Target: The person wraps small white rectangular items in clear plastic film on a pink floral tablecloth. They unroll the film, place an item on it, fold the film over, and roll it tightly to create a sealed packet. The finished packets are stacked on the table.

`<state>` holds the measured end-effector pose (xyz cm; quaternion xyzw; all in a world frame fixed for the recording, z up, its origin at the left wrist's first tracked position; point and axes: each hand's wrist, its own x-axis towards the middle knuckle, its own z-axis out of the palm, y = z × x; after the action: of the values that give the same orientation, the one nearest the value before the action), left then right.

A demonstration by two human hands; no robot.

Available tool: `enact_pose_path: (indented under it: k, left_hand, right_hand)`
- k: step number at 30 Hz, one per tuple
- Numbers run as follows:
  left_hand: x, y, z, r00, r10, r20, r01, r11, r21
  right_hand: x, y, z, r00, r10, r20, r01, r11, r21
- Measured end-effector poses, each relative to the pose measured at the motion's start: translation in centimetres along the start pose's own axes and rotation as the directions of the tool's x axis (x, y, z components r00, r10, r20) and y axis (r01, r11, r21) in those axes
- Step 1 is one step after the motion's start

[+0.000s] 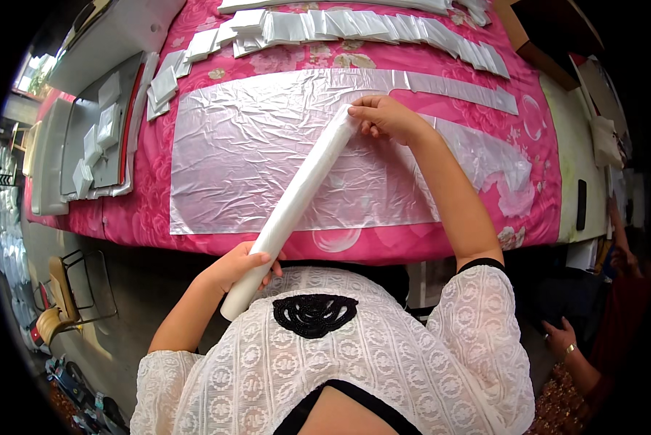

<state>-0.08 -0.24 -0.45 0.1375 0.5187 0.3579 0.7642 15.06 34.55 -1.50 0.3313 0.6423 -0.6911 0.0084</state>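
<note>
A long white roll [296, 206], which looks like rolled thin plastic or fabric, slants from near my body up over the table. My left hand [247, 267] is wrapped round its lower part, close to the near end. At the far end, my right hand [385, 118] pinches the roll's tip between thumb and fingers. Beneath the roll, a crinkled translucent plastic sheet [231, 159] lies spread on the pink flowered tablecloth [405, 250]. More clear plastic [477, 148] lies under and beyond my right forearm, with a narrow strip [470, 90] along its far side.
Several folded white packets [347, 27] line the far side of the table. More white packets [108, 125] rest on a grey board [86, 138] at left. A cardboard box [550, 29] stands at far right. Another person's hand [561, 337] shows at lower right; a chair [61, 293] stands lower left.
</note>
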Motion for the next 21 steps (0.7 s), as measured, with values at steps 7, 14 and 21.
enact_pose_path:
  k: [7,14,21]
  left_hand:
    - [-0.3,-0.1,0.1,0.997,0.004,0.077,-0.008,0.999,0.040]
    - [-2.9,-1.9,-3.6,0.979,-0.167,0.114,0.153,0.980,0.124]
    - [-4.7,0.4,-5.0,0.968,-0.188,0.167,0.097,0.892,0.441]
  right_hand:
    - [-1.0,-0.7,0.0,0.994,-0.082,-0.067,0.074,0.990,-0.118]
    - [-0.9,2.7,-11.7,0.793,-0.290,-0.536,0.077,0.920,-0.384]
    - [-2.9,5.2,-16.2,0.770,-0.301,-0.562,0.182,0.949,-0.258]
